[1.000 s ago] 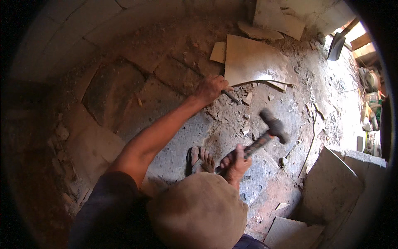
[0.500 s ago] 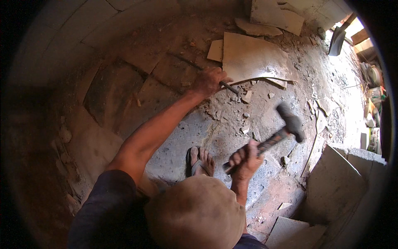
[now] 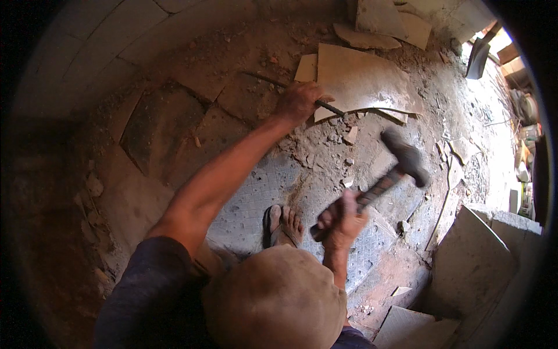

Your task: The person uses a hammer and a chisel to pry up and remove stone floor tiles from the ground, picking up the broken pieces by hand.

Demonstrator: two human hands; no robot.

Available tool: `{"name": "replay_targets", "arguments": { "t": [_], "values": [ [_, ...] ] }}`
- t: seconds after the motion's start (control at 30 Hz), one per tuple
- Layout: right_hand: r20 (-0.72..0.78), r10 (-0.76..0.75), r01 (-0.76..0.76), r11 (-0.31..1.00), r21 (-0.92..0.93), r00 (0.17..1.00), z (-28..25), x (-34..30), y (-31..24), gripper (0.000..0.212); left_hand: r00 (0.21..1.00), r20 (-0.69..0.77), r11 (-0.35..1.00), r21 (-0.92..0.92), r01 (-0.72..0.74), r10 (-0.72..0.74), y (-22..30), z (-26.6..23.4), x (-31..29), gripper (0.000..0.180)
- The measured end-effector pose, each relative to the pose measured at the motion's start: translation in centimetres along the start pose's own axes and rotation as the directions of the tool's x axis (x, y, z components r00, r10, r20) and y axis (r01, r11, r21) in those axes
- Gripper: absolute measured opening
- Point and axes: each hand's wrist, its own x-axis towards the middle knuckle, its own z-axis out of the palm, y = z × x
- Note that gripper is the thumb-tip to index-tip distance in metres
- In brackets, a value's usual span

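A long, thin metal chisel (image 3: 331,107) runs through the closed fingers of my left hand (image 3: 299,103). One end lies among rubble just in front of a large pale tile slab (image 3: 357,72); the other sticks out to the left over darker floor tiles. Closer to me, my right hand (image 3: 346,218) is wrapped round the grip of a club hammer (image 3: 405,156). The hammer's dark double-faced head is in the air, right of the chisel tip and apart from it. Small broken chips (image 3: 350,135) lie between the two tools.
My sandalled foot (image 3: 285,224) stands on a grey, grid-marked floor patch (image 3: 250,206). At the right lean broken slabs (image 3: 474,259). More tile pieces (image 3: 381,20) lie at the far wall. A shovel (image 3: 478,58) stands at the far right, near assorted clutter.
My left hand and the chisel have shifted slightly farther away and to the right, the tip now nearer the pale slab's edge. The hammer is still raised, its head slightly farther away.
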Motion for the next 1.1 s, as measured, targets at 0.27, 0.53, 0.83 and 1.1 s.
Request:
{"name": "replay_targets", "arguments": {
  "t": [0.27,0.53,0.83,1.1],
  "values": [
    [-0.007,0.011,-0.011,0.995,-0.098,1.0,1.3,2.9,2.4,0.025,0.991,-0.122,0.996,-0.071,-0.058,0.049,-0.1,1.4,0.7,0.014],
    [0.008,-0.124,0.124,0.991,-0.042,0.992,0.5,0.1,-2.4,0.026,0.998,-0.047,0.999,0.012,-0.034,0.035,-1.1,0.4,-0.2,0.017],
    [0.163,0.063,-0.031,0.981,-0.189,0.985,-0.5,3.6,4.9,0.024,0.992,-0.118,0.999,-0.005,-0.05,0.05,-1.7,1.2,0.9,0.018],
    [0.013,-0.278,0.274,0.951,0.142,0.96,-0.1,0.6,-4.3,0.025,0.996,-0.084,0.999,-0.044,-0.028,0.024,-0.2,-0.4,0.2,0.023]
  ]
}}
